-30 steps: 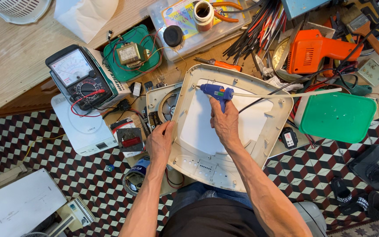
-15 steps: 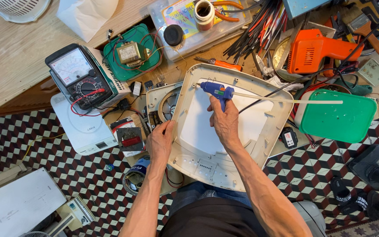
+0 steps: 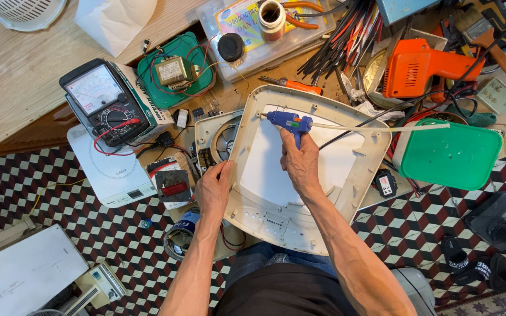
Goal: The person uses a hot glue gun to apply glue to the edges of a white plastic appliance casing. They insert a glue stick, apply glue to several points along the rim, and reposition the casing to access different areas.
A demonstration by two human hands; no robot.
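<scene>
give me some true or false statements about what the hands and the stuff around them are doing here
1. The right hand holds a blue glue gun over the white plastic housing. True.
2. The left hand grips the orange power tool. False: it rests on the housing's left edge; the orange power tool lies untouched at the upper right.
3. A glue stick sticks out of the back of the glue gun toward the green lid. True.
4. The multimeter lies inside the housing. False: the multimeter sits apart, to the left of it.
5. The glue gun's nozzle points toward the housing's upper left corner. True.
</scene>
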